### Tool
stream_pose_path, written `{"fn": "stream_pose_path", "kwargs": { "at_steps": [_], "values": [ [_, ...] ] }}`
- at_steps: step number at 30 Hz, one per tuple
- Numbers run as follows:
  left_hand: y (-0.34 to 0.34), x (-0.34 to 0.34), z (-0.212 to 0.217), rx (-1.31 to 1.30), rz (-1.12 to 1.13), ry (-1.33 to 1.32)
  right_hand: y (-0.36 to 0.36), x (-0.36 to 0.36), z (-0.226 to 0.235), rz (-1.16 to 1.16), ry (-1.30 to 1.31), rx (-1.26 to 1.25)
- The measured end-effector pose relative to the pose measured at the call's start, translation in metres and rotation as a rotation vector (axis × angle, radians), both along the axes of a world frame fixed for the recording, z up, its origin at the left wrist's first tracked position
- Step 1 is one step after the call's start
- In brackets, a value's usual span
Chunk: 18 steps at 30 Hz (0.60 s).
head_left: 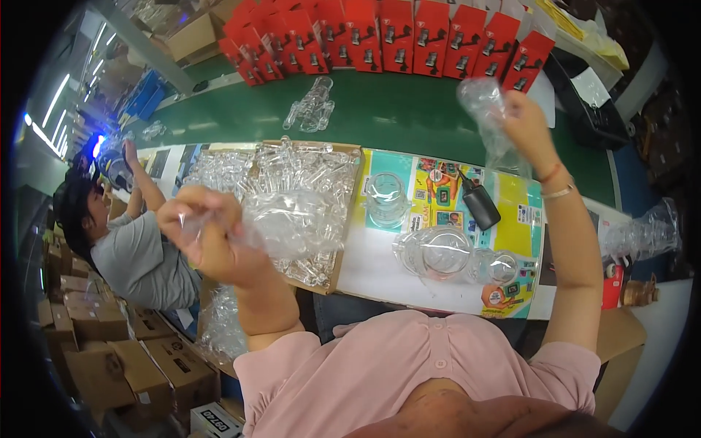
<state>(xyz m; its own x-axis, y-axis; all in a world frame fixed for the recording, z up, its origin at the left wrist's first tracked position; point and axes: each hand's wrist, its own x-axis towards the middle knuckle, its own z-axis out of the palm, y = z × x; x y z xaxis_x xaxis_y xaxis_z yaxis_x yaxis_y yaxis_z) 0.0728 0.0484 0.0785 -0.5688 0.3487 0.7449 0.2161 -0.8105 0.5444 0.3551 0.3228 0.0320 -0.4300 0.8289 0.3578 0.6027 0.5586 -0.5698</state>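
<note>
My left hand point(212, 235) is raised over the left side of the bench, its fingers closed on a clear thin-plastic piece point(292, 223). That piece hangs in front of a cardboard tray point(352, 197) heaped with small clear plastic parts point(303, 171). Out over the green surface, my right hand point(527, 131) grips another clear thin-plastic piece point(483, 106), whose lower end trails down. Between the hands, a round clear plastic shell point(387, 198) stands on a colourful printed sheet. Closer to me lie more clear moulded shells point(444, 252). Beside them is a black squeeze bottle point(478, 201) with a pointed nozzle.
Red boxes point(398, 36) line the far edge of the green surface point(394, 109). A clear plastic piece point(312, 106) lies there. Stacked clear shells point(646, 232) sit at right, near a black bin point(593, 109). A co-worker point(142, 255) is at left, above cardboard cartons point(131, 365).
</note>
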Motion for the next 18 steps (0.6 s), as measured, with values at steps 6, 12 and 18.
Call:
{"fn": "stream_pose_path", "kwargs": {
  "at_steps": [6,12,18],
  "values": [
    [-0.023,0.037,-0.038,-0.562,-0.097,0.549,-0.045,0.030,0.058,0.240,0.218,0.498],
    [-0.030,0.059,-0.104,-0.874,-0.336,0.729,-0.119,0.040,0.090,0.475,-0.224,0.212],
    [-0.001,0.095,-0.115,-1.046,-0.189,0.584,-0.165,-0.006,0.089,0.702,-0.318,0.146]
  ]
}}
